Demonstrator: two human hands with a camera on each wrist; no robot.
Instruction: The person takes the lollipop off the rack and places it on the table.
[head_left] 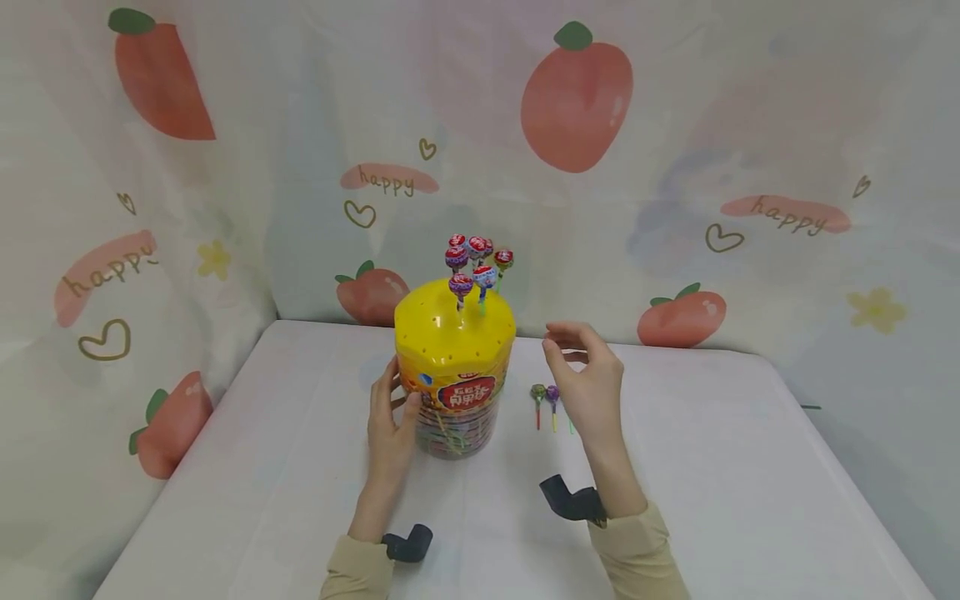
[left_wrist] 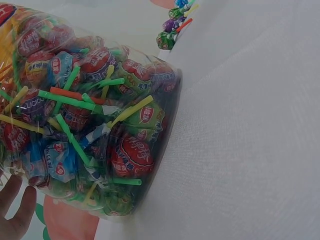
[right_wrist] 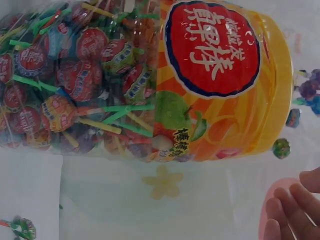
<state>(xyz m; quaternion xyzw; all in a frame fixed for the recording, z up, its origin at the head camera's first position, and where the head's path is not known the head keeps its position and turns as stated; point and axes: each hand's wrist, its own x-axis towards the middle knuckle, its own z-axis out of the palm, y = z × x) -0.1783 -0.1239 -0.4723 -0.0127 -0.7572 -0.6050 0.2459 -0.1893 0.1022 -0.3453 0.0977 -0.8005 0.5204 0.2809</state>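
Observation:
A clear plastic jar (head_left: 455,433) packed with wrapped lollipops stands on the table, with a yellow lid (head_left: 431,333) pierced by small holes. Several lollipops (head_left: 461,286) stand upright in the lid, mostly toward its back right. My left hand (head_left: 393,429) rests against the jar's left side, thumb toward the front; in the left wrist view, fingertips (left_wrist: 27,195) lie right at its wall. My right hand (head_left: 592,387) is raised to the right of the jar, apart from it, fingers loosely bent with nothing seen between them.
Several loose lollipops (left_wrist: 172,25) lie in a row on the white table (head_left: 262,467) to the jar's right, partly behind my right hand in the head view. A printed cloth backdrop (head_left: 480,108) rises close behind and at the sides.

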